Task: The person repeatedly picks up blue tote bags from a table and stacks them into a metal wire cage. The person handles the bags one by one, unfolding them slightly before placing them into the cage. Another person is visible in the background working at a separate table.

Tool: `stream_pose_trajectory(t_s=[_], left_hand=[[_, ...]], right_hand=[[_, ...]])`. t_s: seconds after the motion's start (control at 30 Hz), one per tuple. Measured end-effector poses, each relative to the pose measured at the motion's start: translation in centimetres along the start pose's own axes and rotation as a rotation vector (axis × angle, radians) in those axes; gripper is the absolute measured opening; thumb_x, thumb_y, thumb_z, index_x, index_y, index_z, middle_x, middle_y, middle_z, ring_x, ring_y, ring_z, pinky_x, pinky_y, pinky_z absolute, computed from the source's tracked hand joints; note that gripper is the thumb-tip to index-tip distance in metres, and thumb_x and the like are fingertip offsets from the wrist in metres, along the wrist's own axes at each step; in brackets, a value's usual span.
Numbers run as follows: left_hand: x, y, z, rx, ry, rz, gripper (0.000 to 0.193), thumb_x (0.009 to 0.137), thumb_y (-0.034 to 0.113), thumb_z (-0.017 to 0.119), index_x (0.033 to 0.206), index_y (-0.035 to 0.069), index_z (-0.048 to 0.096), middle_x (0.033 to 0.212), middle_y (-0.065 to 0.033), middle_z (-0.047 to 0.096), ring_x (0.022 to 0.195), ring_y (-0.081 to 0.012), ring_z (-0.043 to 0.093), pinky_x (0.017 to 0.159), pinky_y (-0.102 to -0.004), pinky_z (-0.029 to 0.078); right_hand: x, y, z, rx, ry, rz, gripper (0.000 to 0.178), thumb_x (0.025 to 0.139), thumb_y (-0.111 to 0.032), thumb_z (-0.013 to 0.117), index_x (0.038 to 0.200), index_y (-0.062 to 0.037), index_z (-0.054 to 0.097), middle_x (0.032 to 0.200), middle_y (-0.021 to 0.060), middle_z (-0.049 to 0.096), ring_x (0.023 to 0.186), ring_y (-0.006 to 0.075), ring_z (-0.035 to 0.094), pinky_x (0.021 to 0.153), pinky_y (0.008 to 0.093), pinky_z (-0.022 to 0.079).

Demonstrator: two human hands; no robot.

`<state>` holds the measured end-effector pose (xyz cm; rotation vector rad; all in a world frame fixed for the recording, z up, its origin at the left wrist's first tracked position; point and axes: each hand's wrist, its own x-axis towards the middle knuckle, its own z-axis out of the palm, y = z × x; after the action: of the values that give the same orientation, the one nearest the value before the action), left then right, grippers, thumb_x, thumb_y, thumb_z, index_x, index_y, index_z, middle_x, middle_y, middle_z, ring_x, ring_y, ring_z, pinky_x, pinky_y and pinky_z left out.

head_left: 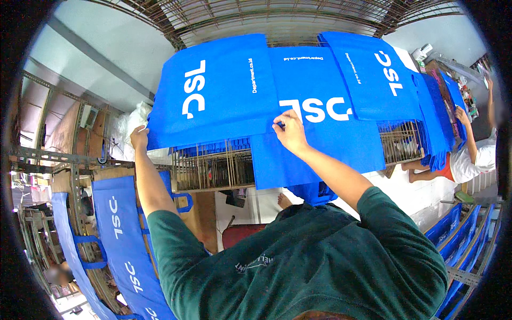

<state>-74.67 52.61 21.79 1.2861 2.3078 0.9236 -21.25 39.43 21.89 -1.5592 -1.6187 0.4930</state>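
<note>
Three flat blue fabric panels with white print lie side by side, partly overlapping, on a wire rack. My left hand [140,137] is closed on the lower left corner of the left blue fabric panel [224,96]. The fingers of my right hand [291,133] are pinched together at that panel's lower right corner, above the middle blue fabric panel [320,154]. The middle one hangs over the rack's near edge. To the right lies another blue fabric panel [368,80], turned sideways and untouched by me.
Bars of the wire rack [213,168] show below the panels. More printed blue fabric [120,229] lies on a rack at lower left, and blue pieces [453,234] fill slots at lower right. A co-worker's arm [469,133] reaches toward a blue stack at right.
</note>
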Motion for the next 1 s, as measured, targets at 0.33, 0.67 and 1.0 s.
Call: stream_pose_trajectory(t_s=[0.33, 0.67, 1.0], left_hand=[[-4.2, 6.6, 1.1, 0.113, 0.711, 0.514, 0.056, 0.072, 0.036, 0.073, 0.112, 0.001, 0.056, 0.11, -0.0171, 0.058, 0.102, -0.031, 0.055, 0.089, -0.0393, 0.043], [-28.3, 46.0, 8.2, -1.136, -0.135, 0.807, 0.045, 0.084, 0.012, 0.063, 0.122, -0.003, 0.043, 0.106, -0.0156, 0.06, 0.095, -0.0203, 0.06, 0.08, -0.0295, 0.049], [-37.5, 72.2, 8.3, -1.574, -0.828, 0.671, 0.073, 0.089, 0.022, 0.056, 0.137, -0.005, 0.009, 0.139, -0.0276, 0.025, 0.125, -0.0445, 0.033, 0.102, -0.0511, 0.036]], right_hand=[[-4.3, 3.6, -19.1, -0.044, 0.28, -0.096, 0.013, 0.075, -0.011, 0.067, 0.085, -0.0043, 0.064, 0.089, 0.0108, 0.061, 0.088, 0.0251, 0.059, 0.076, 0.0342, 0.047], [-12.1, 25.5, -42.0, 0.417, 1.227, 0.391, 0.012, 0.083, -0.009, 0.062, 0.094, -0.0033, 0.06, 0.076, 0.003, 0.058, 0.063, 0.0095, 0.054, 0.055, 0.0218, 0.042], [-26.7, 52.8, -59.3, 1.02, 0.993, 0.92, 0.065, 0.079, -0.047, 0.057, 0.132, -0.0157, 0.038, 0.132, 0.0135, 0.04, 0.119, 0.0283, 0.039, 0.097, 0.0494, 0.03]])
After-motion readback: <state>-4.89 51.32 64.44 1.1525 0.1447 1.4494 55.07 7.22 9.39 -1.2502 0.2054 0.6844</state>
